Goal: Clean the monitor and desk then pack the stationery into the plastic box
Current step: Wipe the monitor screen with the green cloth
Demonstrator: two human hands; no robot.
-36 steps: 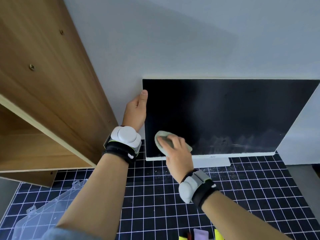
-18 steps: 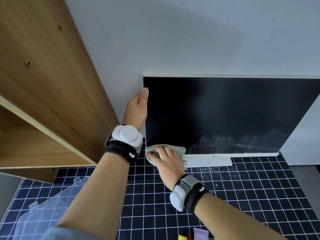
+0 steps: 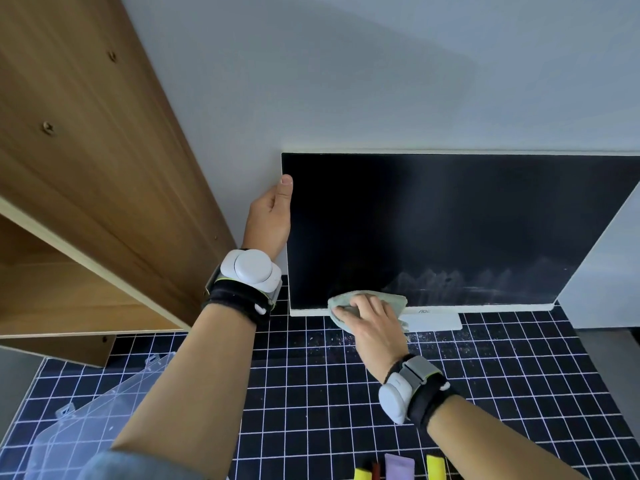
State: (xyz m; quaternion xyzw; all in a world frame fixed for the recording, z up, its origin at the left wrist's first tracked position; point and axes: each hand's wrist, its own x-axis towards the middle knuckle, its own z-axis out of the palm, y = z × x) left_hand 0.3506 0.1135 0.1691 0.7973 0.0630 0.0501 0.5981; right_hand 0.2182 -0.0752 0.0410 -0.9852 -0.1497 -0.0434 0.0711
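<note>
Hands on monitor [image 3: 450, 220], right [image 3: 372, 322] pressing cloth [image 3: 394, 301]

Small grey "AOC" logo — on the monitor [image 3: 450, 230] lower white bezel

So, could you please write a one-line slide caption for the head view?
Left hand steadies the monitor while the right hand presses a cloth along its dusty lower edge.

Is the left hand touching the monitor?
Touching: the head view shows the left hand gripping the monitor's left edge, thumb on the screen.
</note>
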